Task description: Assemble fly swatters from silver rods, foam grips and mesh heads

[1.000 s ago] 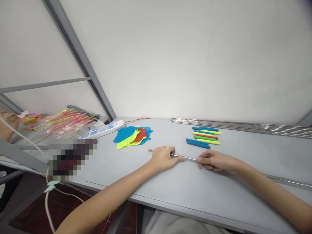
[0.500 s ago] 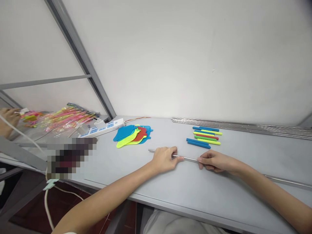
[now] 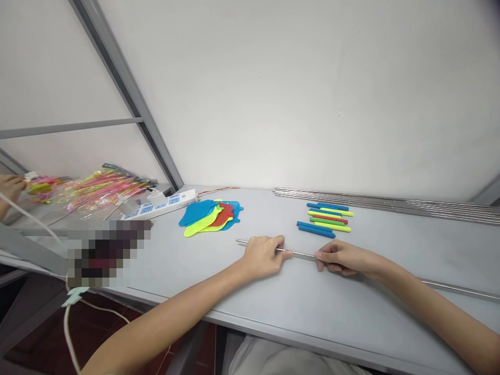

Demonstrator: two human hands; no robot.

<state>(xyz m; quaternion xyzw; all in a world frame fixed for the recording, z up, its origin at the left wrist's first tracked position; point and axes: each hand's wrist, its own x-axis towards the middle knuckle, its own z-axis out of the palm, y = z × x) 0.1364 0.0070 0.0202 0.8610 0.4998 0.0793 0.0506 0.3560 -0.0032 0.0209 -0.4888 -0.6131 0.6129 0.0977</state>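
Note:
A thin metal rod point(image 3: 302, 254) runs low across the table, both my hands closed on it. My left hand point(image 3: 266, 256) wraps around it near its left end, which sticks out past the knuckles. Thumb and fingers of my right hand point(image 3: 339, 257) pinch it farther right; beyond, the rod shows again past my forearm. Just behind my right hand lie several coloured tubes, among them a blue tube point(image 3: 316, 230), a green tube point(image 3: 326, 222) and a red tube point(image 3: 332, 219). Perforated fly swatter heads point(image 3: 203, 221) in blue, yellow and red overlap to the left.
A bundle of metal rods point(image 3: 375, 202) lies along the wall. At left are a white power strip point(image 3: 167, 203), bagged pink and yellow items point(image 3: 105, 187), a metal frame post point(image 3: 128, 94) and a blurred-out dark object point(image 3: 109, 252). Another person's hand point(image 3: 10, 190) shows at far left.
Both my hands keep their hold on the rod, hardly moving. The view has shifted slightly, and the other person's hand at far left has moved a little left.

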